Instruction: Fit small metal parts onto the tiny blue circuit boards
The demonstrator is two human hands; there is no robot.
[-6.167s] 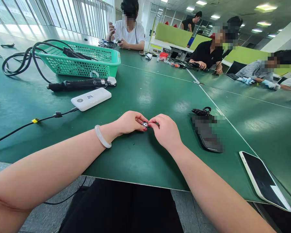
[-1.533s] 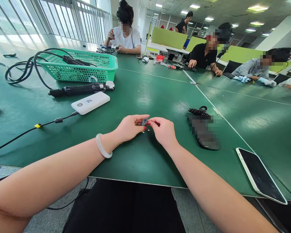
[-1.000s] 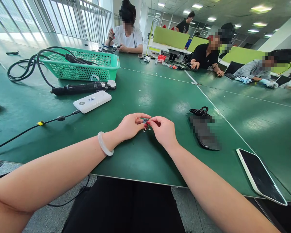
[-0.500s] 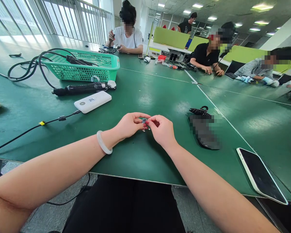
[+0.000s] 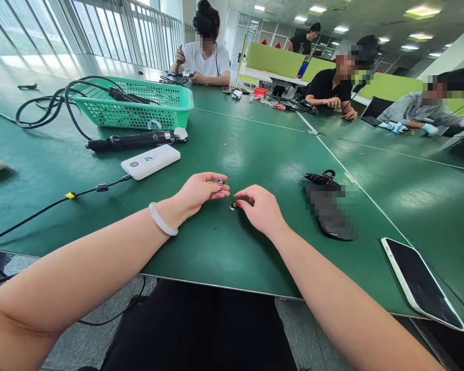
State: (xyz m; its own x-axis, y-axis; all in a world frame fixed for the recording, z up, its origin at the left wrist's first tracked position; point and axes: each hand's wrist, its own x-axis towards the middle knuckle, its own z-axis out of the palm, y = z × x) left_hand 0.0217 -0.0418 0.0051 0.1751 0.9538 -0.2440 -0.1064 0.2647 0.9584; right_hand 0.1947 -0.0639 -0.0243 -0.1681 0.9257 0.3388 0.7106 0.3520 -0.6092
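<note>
Though small, component between fingers of left hand.

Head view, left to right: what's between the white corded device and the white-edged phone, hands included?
White corded device → left hand with a small board → small pieces by the right fingertips → right hand → black ridged clip → white-edged phone.

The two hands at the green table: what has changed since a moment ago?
The left hand has moved left, away from the right hand, keeping the small electronic part. The right hand has let go of that part; its fingertips are now beside tiny pieces, though whether it grips them is unclear. The white power bank, green basket and smartphone stayed put.
</note>
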